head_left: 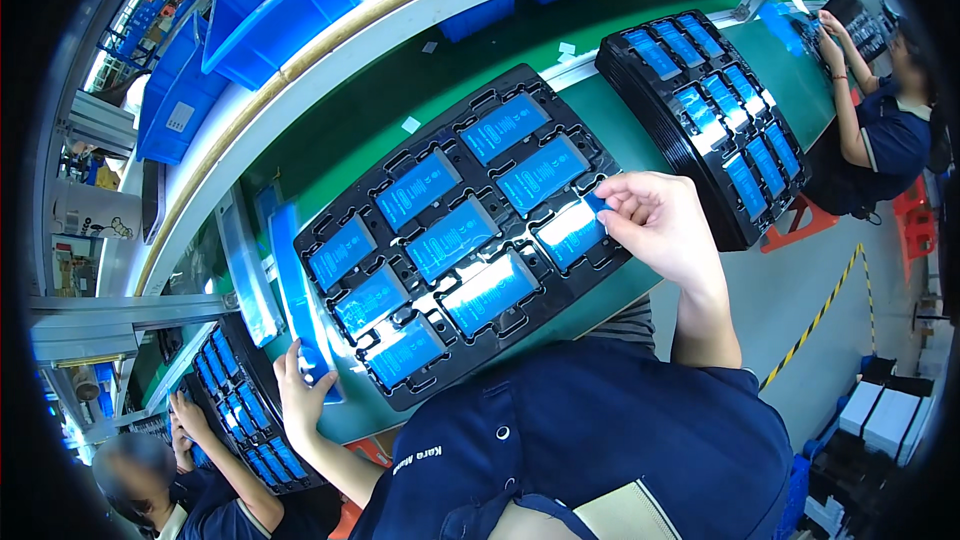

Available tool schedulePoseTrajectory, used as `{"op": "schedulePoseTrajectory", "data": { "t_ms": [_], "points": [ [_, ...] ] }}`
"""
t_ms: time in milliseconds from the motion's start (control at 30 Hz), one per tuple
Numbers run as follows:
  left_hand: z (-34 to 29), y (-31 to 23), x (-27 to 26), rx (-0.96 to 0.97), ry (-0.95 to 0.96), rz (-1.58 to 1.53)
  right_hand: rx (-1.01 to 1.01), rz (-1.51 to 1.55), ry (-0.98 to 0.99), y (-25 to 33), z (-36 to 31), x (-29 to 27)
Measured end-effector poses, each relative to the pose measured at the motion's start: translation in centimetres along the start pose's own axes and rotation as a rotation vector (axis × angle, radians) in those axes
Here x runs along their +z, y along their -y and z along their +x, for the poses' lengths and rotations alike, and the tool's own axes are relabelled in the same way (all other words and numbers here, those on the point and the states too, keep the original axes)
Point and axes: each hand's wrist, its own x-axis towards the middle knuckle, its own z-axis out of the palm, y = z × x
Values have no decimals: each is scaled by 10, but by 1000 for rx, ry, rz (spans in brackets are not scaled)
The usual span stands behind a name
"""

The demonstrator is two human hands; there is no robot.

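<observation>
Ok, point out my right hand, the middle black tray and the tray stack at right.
Right hand (662,222), head view: middle of the hand.
Middle black tray (408,396), head view: near corner.
Tray stack (655,138), head view: layered left side.

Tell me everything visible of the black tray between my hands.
The black tray looks like moulded plastic, with nine recesses in three rows of three, each holding a flat blue piece. It lies flat, askew, on the green bench; the right hand is at its right edge, contact unclear.

Right hand (657,224) at a blue pack (570,237) in a black tray (365,202) (left hand (302,398) by a blue strip (295,290)).
</observation>
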Motion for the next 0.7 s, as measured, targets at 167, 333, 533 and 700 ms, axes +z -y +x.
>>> {"op": "schedulePoseTrajectory", "data": {
  "t_ms": [167,333,533,700],
  "points": [
    [-1,5,0,15,-9,9,-76,-236,2,15,1,7],
    [2,6,2,19,-35,-46,-176,-432,-130,15,-1,2],
    [-2,19,7,98,-184,-81,-255,-550,-204,-13,7,10],
    [15,-20,-10,33,-400,-210,-91,-374,-114,-3,3,17]
  ]
}}
